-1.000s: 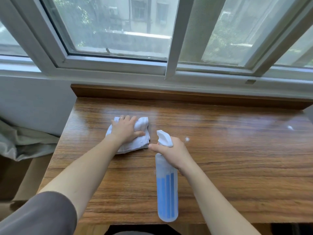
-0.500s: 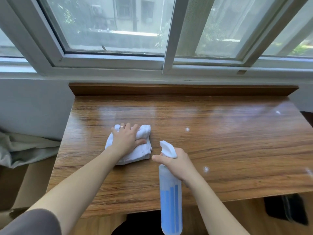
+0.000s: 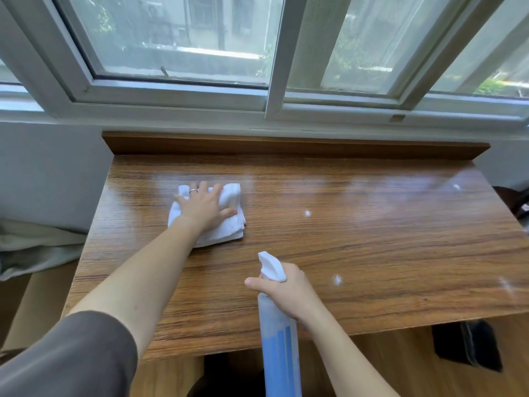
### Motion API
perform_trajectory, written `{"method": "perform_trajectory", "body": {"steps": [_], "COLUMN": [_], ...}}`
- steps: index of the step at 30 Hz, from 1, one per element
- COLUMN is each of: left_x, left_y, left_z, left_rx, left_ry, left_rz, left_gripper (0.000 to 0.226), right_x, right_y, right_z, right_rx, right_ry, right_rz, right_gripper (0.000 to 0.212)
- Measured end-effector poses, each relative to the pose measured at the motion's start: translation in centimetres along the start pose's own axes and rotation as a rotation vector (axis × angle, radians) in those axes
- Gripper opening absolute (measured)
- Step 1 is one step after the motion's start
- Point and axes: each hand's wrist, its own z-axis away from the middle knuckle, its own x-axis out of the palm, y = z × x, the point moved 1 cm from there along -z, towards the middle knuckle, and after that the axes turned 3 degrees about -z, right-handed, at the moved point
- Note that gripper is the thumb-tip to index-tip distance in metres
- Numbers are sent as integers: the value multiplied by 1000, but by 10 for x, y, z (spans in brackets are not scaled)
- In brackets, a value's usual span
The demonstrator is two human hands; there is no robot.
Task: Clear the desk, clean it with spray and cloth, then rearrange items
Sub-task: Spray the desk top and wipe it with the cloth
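A wooden desk [image 3: 372, 247] stands under a window, its top shiny and wet in places. A folded white cloth [image 3: 229, 224] lies on the desk's left half. My left hand [image 3: 204, 207] presses flat on it, fingers spread. My right hand [image 3: 286, 290] grips the neck of a spray bottle [image 3: 279, 348] with blue liquid. The bottle is held over the desk's near edge, its white nozzle pointing away and up. Small white foam spots [image 3: 337, 279] dot the right half of the desk.
A raised wooden lip [image 3: 286, 144] runs along the desk's back under the window frame [image 3: 274, 104]. Grey fabric [image 3: 34, 247] lies to the left of the desk. A dark object [image 3: 469, 348] sits on the floor at the lower right.
The view has pulled back, showing more of the desk. My left hand has pushed the cloth slightly away from me. My right hand with the bottle has drawn back toward the near edge.
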Motion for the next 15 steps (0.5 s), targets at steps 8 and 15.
{"method": "perform_trajectory", "body": {"steps": [8, 15], "left_x": [0, 1], "left_y": [3, 3], "left_z": [19, 24], "left_rx": [-34, -42], "left_ry": [-51, -50], "left_rz": [12, 33], "left_gripper": [86, 84], "right_x": [7, 9], "right_y": [7, 12], "right_z": [-3, -1], "right_rx": [-12, 23], "right_ry": [-49, -77], "right_rz": [67, 56], "right_gripper": [42, 47]}}
